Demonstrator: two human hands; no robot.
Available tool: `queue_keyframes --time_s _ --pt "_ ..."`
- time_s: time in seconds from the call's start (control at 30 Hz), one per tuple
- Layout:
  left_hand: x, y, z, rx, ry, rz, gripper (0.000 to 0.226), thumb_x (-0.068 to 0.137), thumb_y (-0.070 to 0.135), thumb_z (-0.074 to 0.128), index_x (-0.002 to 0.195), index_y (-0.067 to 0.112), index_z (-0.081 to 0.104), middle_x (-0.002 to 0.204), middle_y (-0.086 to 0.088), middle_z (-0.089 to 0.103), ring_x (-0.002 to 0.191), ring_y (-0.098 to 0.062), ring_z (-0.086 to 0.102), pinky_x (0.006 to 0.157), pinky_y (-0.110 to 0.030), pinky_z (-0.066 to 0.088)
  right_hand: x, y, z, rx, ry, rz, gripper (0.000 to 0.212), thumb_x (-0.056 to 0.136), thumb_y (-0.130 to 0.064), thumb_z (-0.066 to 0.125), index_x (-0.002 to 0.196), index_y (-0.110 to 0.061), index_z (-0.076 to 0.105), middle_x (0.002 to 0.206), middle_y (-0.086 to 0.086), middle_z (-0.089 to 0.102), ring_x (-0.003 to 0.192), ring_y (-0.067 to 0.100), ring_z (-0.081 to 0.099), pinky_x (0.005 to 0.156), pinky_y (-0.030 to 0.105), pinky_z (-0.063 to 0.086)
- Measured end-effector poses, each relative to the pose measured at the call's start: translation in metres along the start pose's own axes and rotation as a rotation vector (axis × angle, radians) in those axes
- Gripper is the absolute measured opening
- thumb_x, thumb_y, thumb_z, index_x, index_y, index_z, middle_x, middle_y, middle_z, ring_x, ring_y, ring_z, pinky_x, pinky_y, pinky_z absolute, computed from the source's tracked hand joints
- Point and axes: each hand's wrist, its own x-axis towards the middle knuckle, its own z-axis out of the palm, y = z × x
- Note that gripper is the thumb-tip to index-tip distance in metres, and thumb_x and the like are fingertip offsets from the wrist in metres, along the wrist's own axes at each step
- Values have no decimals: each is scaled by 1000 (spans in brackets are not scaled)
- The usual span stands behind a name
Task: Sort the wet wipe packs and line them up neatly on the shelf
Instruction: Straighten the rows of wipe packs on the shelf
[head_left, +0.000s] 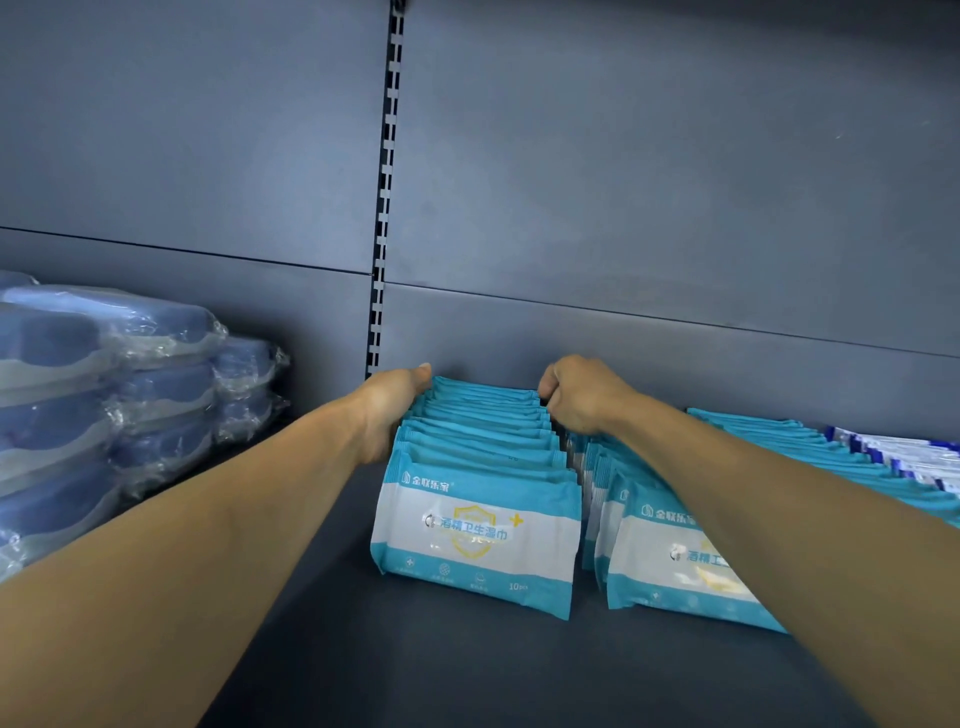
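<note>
Head view of a dark shelf (322, 597) with a slotted upright (387, 182) running up the back panel at 12 o'clock. A row of teal-and-white wet wipe packs (480, 467) stands on edge, front to back, just right of centre; its front pack (475, 535) faces the camera. The left hand (392, 410) lies flat and open against the row's left flank at about 10 o'clock of the row, its grip released, acting as a guide rather than a clamp. The right hand (579, 397) is curled at the row's rear right corner, at about 1 o'clock, its grip clenched on the top edges of the rearmost packs; exactly how many it pinches cannot be told. A second row (675, 551) stands touching at 3 o'clock, partly hidden by the right forearm, with a third teal row (779, 441) and packs with blue-and-white edges (904, 452) further right. Film-wrapped blue bundles (104, 384) are stacked at 9 o'clock, well apart. The packs are judged light, soft and slippery in their glossy film, likely to fan or topple; squeezing the row from both flanks, or pinching the sealed top edges, should hold them best.
</note>
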Motion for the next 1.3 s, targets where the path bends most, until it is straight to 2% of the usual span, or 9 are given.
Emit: queue_keyframes --time_s 0.2,0.3,0.37,0.4,0.5,0.6,0.77,1.0,1.3 --pt "-1 -2 -1 0 -61 -26 32 101 34 39 88 11 55 52 0 67 46 -15 66 40 -24 52 -4 -3 -1 22 -35 -11 35 84 11 43 114 8 62 120 21 62 109 34 59 91 42 51" --pt "-6 0 -8 29 -90 -77 45 98 45 41 121 9 56 105 -8 70 89 -22 69 76 -34 57 -8 -3 -6 -11 -12 -7 33 85 8 44 114 9 60 119 23 62 110 36 58 90 47 51" --pt "-9 2 -14 143 -120 -40 61 95 53 42 143 15 37 144 -3 44 130 -22 46 110 -43 35 -14 -4 -14 7 18 -42 33 89 5 42 119 9 55 123 24 58 115 37 54 96 48 47" --pt "-15 4 -17 196 -136 14 68 93 55 44 147 18 29 152 0 32 139 -21 32 116 -46 22 -18 -6 -19 29 26 -79 32 92 2 40 120 8 55 124 23 58 116 36 53 97 46 45" --pt "-37 8 -24 371 -194 172 81 79 54 60 147 25 28 151 9 31 139 -12 27 117 -38 17 -44 -17 -36 94 -9 -198 32 101 -14 35 119 -4 59 122 9 62 116 26 54 96 32 41" --pt "-68 6 -27 710 -304 306 93 73 39 78 147 31 24 139 17 34 128 -2 33 107 -21 24 -77 -28 -44 46 -147 -271 38 99 -40 39 116 -13 60 123 5 60 116 22 53 100 34 40" --pt "-81 -16 -22 1530 -169 495 125 57 50 84 151 26 6 159 9 -1 146 -11 -2 119 -43 11 -125 -33 -30 -337 -321 -267 101 70 -67 65 148 -19 22 153 2 25 141 22 20 117 38 17" --pt "-84 -28 -21 1552 3 634 111 55 43 86 143 20 23 141 8 34 121 -18 47 99 -31 39 -142 -34 4 -570 -22 -338 101 66 -49 78 143 -15 23 142 5 35 137 24 24 117 46 3" --pt "-81 -33 -18 1638 97 657 102 55 50 82 138 21 30 135 7 41 119 -16 48 102 -33 36 -143 -32 9 -607 66 -375 91 72 -39 77 142 -11 26 141 7 38 136 25 28 116 47 7"
